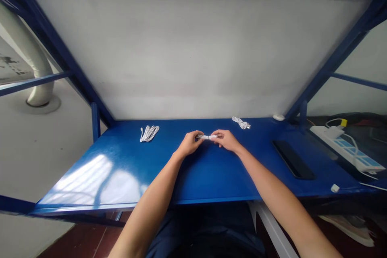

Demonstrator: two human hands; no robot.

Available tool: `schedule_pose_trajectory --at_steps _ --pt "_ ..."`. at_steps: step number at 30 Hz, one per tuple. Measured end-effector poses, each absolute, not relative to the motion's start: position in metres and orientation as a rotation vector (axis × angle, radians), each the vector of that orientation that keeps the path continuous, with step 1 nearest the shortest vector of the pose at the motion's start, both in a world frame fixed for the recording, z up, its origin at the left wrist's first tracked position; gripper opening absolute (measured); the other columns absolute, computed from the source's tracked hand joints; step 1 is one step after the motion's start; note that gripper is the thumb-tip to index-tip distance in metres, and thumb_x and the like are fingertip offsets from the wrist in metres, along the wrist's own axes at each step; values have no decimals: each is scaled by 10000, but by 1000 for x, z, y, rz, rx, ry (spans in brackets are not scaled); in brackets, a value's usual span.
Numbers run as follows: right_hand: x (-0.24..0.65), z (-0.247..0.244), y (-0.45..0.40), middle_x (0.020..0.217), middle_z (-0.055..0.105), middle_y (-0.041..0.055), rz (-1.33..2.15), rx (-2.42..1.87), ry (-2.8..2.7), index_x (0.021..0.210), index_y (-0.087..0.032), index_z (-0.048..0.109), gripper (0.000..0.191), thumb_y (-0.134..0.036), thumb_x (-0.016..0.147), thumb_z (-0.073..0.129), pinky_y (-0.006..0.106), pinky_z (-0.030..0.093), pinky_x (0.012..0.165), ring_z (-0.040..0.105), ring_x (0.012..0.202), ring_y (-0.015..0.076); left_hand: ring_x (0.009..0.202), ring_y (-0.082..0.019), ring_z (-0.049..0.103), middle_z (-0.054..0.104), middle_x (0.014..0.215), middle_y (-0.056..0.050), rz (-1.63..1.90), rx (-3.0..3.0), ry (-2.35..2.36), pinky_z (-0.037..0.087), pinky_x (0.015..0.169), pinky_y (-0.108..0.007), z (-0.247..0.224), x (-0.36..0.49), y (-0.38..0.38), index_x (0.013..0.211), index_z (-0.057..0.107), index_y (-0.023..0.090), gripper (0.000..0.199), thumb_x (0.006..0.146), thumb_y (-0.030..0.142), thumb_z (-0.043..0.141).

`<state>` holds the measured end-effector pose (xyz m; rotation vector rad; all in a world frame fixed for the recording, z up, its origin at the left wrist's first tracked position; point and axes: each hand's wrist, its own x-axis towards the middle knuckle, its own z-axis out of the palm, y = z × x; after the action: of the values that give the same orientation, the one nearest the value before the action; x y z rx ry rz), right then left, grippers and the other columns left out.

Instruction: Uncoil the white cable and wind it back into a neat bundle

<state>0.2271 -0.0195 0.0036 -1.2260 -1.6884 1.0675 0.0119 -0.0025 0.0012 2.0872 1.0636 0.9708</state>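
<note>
Between my two hands is a folded white cable [207, 137], bundled lengthwise with a dark band or tie around its middle. The left end of the bundle is pinched by my left hand [191, 142]. My right hand [226, 140] grips the other end with thumb and fingers. Left of my hands, a loosely coiled white cable [149, 133] lies on the blue table [208, 181]. Farther back on the right lies another white cable [241, 123], gathered in the middle, with its plug end pointing right.
A black phone [293, 159] lies flat at right. Beyond it sits a white power strip [347, 149] with a plugged-in charger and cords. A small white block [335, 188] is near the front edge, and a white rounded object [278, 117] at the back. Blue frame posts [96, 121] flank the table.
</note>
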Motion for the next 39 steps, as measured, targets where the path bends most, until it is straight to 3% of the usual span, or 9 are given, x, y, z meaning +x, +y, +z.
schedule_pose_trajectory --at_steps 3,7,10,16,18,21,25,30,39 --pt "229 0 -19 760 673 25 986 -1238 -1767 995 -177 693 339 -372 718 693 245 440 481 546 517 114 761 -180 614 690 854 -53 956 2129 1115 427 702 -252 -2 11 -1 966 679 194 195 805 267 595" --pt "229 -8 -16 854 699 36 665 -1288 -1942 979 -226 720 258 -340 756 662 323 473 709 609 742 180 860 -224 600 688 918 -78 920 2199 1236 413 768 -289 -8 12 1 930 701 205 167 795 260 619" --pt "227 -15 -12 978 700 40 461 -1321 -2055 998 -269 717 232 -354 805 621 397 425 874 600 915 219 963 -246 563 667 990 -83 898 2261 1327 383 858 -329 -13 14 1 949 698 212 171 808 250 608" --pt "226 -21 -8 1053 663 63 327 -1399 -2115 1123 -264 671 316 -386 875 517 436 407 927 562 1002 243 1072 -234 539 624 1127 -63 716 2403 1438 388 928 -359 -13 14 0 1135 614 229 299 870 331 523" --pt "229 -19 -9 1155 619 68 316 -1421 -2116 1209 -268 617 395 -426 855 539 439 389 968 519 1092 254 1204 -244 470 535 1292 -85 677 2429 1446 362 993 -360 -12 9 1 1268 519 218 470 837 401 562" --pt "238 -12 -11 1381 456 54 330 -1479 -2132 1333 -310 495 563 -507 811 572 447 328 1042 373 1274 274 1398 -298 195 290 1500 -121 512 2436 1542 190 1114 -437 -12 -1 5 1421 323 211 827 749 617 583" --pt "248 -5 -10 1543 195 31 334 -1690 -2155 1448 -343 295 788 -682 769 508 468 216 1107 142 1405 297 1421 -335 -25 82 1561 -126 227 2396 1702 5 1112 -537 -12 -8 8 1484 165 218 1014 701 819 398" --pt "249 -5 -11 1576 -10 53 436 -2002 -2262 1504 -273 82 1025 -840 699 365 477 22 1140 -56 1422 309 1419 -338 -36 59 1558 -132 67 2388 1766 -25 1096 -571 -9 -8 7 1496 143 206 1014 718 847 247" --pt "245 -3 -14 1571 -44 35 495 -2072 -2350 1507 -251 61 1012 -857 715 237 458 -2 1141 -75 1420 300 1424 -320 8 76 1556 -123 12 2418 1728 5 1110 -549 -7 -7 4 1496 168 200 1002 729 844 169"
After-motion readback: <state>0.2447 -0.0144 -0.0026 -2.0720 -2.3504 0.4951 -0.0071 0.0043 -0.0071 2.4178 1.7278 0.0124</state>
